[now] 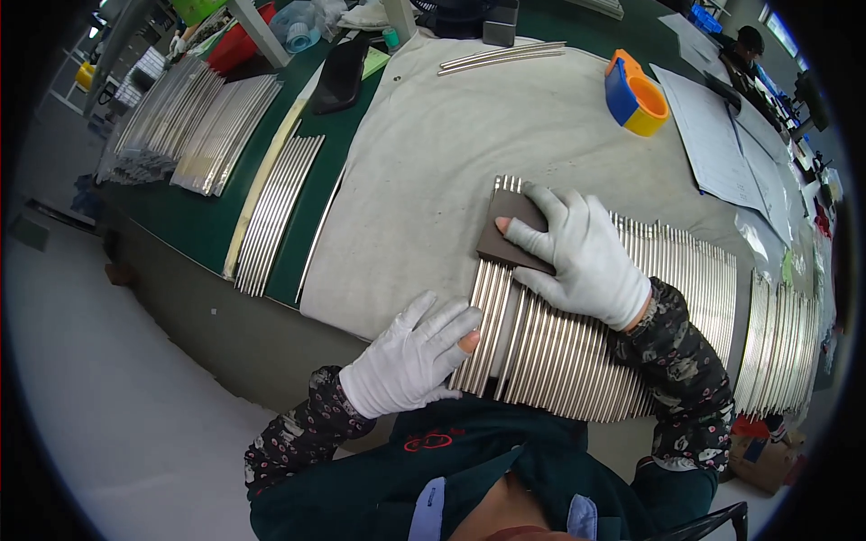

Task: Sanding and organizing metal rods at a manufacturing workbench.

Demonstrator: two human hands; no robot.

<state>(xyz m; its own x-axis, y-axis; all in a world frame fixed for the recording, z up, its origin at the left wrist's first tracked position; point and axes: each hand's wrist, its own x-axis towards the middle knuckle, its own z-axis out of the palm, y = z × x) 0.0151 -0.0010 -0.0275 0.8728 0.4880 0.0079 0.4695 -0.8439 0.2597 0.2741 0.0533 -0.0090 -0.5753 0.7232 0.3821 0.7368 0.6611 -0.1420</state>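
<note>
A green table (pixel 203 221) carries a grey cloth (pixel 433 153), rows of metal rods (pixel 271 212), white papers (pixel 713 135) and an orange-blue tape dispenser (pixel 634 93).

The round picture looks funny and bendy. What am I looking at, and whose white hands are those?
A camera worn on a person's head looks down, and its wide lens bends the edges. The hands are that person's own, in white gloves. The right hand presses a dark flat block onto a row of shiny metal rods. The left hand rests on the rods' near ends. They lie on a pale cloth over a green table. An orange and blue tape holder sits farther back.
</note>
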